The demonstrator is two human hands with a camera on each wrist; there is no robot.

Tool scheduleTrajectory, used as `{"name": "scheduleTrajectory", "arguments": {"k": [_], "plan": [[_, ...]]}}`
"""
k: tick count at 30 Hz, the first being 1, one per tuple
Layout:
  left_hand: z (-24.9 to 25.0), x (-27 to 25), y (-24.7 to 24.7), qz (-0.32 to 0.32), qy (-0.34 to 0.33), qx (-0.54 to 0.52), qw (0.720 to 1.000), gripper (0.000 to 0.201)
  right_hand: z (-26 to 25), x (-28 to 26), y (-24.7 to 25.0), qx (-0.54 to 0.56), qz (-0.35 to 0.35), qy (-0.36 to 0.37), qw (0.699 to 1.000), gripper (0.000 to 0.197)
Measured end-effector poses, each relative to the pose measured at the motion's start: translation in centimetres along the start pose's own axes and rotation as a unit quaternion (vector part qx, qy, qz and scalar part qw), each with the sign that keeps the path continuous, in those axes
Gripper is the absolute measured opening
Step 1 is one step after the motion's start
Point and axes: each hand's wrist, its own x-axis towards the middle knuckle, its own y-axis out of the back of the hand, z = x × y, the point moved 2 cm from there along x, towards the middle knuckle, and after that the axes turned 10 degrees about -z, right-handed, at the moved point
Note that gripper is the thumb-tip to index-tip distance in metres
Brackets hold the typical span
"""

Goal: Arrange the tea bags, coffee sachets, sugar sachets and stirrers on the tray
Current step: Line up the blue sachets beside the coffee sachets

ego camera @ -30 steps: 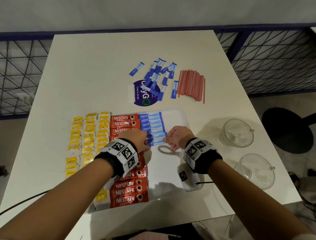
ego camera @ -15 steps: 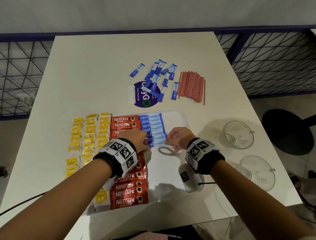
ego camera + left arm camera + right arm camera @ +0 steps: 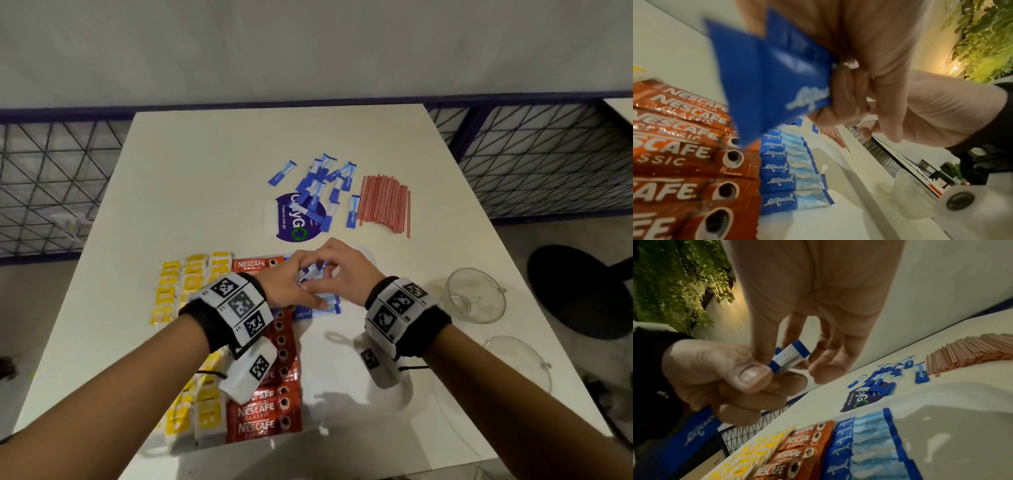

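On the white tray (image 3: 342,353) lie yellow tea bags (image 3: 191,284) at the left, red coffee sachets (image 3: 263,414) beside them, then a row of blue sugar sachets (image 3: 325,306) (image 3: 789,178) (image 3: 865,443). Above that row my left hand (image 3: 291,284) (image 3: 838,91) grips a small bunch of sugar sachets (image 3: 313,274) (image 3: 777,81) (image 3: 789,356). My right hand (image 3: 342,274) (image 3: 781,352) pinches the free end of that bunch between thumb and fingers. Loose sugar sachets (image 3: 318,188) and a pile of red stirrers (image 3: 383,202) lie on the table beyond the tray.
Two glass cups (image 3: 476,294) (image 3: 517,363) stand to the right of the tray. A purple sticker (image 3: 298,219) lies under the loose sachets. Wire fencing runs behind the table, and a black stool (image 3: 582,291) stands at the right.
Both hands have left the near end of the sachet row and risen toward the tray's far edge. They now meet around a bunch of sachets held in the air.
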Motion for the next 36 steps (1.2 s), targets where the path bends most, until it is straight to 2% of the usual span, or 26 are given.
{"name": "scheduleTrajectory", "arguments": {"k": [3, 8, 9, 10, 12, 18, 21, 24, 27, 31, 36], "plan": [[-0.2, -0.4, 0.0, -0.021, -0.030, -0.095, 0.995, 0.071, -0.3, -0.1, 0.0, -0.005, -0.001, 0.014, 1.000, 0.019], [-0.8, -1.6, 0.8, -0.071, -0.003, -0.085, 0.994, 0.009, 1.0, 0.0, 0.2, 0.036, -0.020, -0.063, 0.997, 0.020], [-0.9, -1.8, 0.8, -0.085, -0.004, -0.086, 0.993, 0.009, 1.3, 0.0, 0.1, 0.063, -0.022, -0.079, 0.995, 0.021], [-1.0, -2.1, 0.7, -0.097, 0.000, -0.078, 0.992, 0.020, 1.6, 0.0, 0.0, 0.092, -0.027, -0.089, 0.991, 0.021], [-1.3, -2.3, 0.5, -0.111, 0.012, -0.060, 0.992, 0.029, 1.8, -0.3, -0.3, 0.138, -0.039, -0.097, 0.985, 0.019], [-2.1, -2.7, 0.0, -0.150, 0.015, -0.099, 0.984, 0.015, 1.9, -0.8, -0.8, 0.215, -0.038, -0.084, 0.972, 0.017], [-2.3, -3.0, 0.0, -0.154, 0.008, -0.107, 0.982, 0.015, 1.8, -0.8, -1.3, 0.227, -0.042, -0.082, 0.970, 0.016], [-2.4, -3.2, 0.2, -0.135, 0.012, -0.084, 0.987, 0.013, 1.6, -0.8, -1.8, 0.226, -0.036, -0.087, 0.969, 0.014], [-2.5, -3.5, 0.4, -0.105, 0.007, -0.016, 0.994, 0.017, 1.5, -0.9, -2.3, 0.206, -0.024, -0.101, 0.973, 0.005], [-2.6, -3.6, -0.1, -0.104, -0.003, 0.024, 0.994, 0.020, 1.0, -1.2, -3.0, 0.207, -0.001, -0.109, 0.972, 0.015], [-2.2, -3.0, -0.8, -0.075, -0.008, 0.074, 0.994, 0.011, 1.2, -2.0, -3.2, 0.191, 0.020, -0.110, 0.975, 0.014]]}}
